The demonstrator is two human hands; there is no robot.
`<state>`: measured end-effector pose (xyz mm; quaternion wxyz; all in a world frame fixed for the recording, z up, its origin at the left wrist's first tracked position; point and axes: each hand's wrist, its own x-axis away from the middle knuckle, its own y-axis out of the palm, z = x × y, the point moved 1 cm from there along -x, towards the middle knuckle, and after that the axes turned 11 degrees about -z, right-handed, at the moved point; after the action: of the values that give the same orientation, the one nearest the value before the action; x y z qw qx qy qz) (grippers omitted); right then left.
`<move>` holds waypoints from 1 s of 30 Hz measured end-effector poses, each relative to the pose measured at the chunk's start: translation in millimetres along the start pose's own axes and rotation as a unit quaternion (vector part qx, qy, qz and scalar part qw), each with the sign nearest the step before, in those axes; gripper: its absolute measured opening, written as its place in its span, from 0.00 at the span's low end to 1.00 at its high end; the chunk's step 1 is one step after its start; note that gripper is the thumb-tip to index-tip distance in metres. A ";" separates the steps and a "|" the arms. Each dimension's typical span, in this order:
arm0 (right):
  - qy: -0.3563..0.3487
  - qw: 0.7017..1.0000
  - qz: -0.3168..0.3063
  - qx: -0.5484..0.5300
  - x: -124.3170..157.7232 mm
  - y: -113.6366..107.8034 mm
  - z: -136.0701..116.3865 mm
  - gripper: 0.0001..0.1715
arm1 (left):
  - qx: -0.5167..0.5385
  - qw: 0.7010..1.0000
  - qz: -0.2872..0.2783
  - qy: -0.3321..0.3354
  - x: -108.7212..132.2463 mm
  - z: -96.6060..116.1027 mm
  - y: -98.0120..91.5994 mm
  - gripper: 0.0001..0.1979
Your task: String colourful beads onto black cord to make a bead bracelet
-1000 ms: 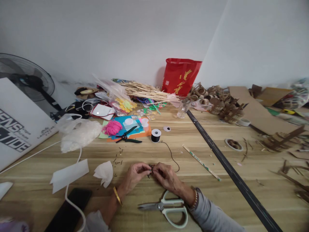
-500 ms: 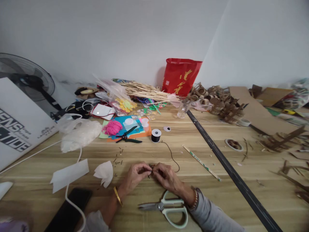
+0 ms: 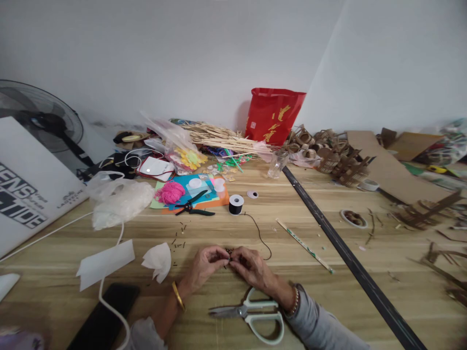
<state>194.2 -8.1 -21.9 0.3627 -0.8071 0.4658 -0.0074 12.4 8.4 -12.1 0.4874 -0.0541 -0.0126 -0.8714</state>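
Note:
My left hand [image 3: 206, 265] and my right hand [image 3: 251, 266] meet on the wooden table [image 3: 321, 291], fingers pinched together on a small dark knotted piece of cord [image 3: 229, 253]. A thin black cord [image 3: 260, 233] runs from my right hand up to a black spool [image 3: 235, 203]. Scissors with pale green handles [image 3: 255, 315] lie just below my right wrist. Most of the knotted piece is hidden by my fingers.
Black pliers [image 3: 193, 206] rest on coloured sheets beside pink yarn [image 3: 169, 192]. White paper scraps [image 3: 157, 260], a black phone [image 3: 104, 318] and a white cable lie at left. A red bag [image 3: 274, 115], bamboo sticks, cardboard pieces and a long black bar [image 3: 350, 262] fill the back and right.
My hands stay in the same spot; only the fingers shift slightly on the dark cord piece.

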 end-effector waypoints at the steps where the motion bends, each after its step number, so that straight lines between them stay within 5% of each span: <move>1: 0.001 1.000 -0.001 -0.003 0.2 0.1 -0.1 0.07 | 0.002 1.000 0.000 -0.002 0.3 1.2 0.2 0.07; 21: -0.076 0.997 -0.009 0.010 -2.7 -7.5 -12.9 0.08 | -0.035 0.999 -0.007 0.024 0.9 8.6 -1.3 0.08; 30: -0.045 0.999 0.005 -0.018 -1.1 -5.3 -8.7 0.06 | -0.027 0.999 -0.006 0.018 1.6 10.0 -1.5 0.08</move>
<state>194.5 -10.7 -12.0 0.3687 -0.8105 0.4535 0.0393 11.1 8.6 -2.0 0.4806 -0.0516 0.0197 -0.8752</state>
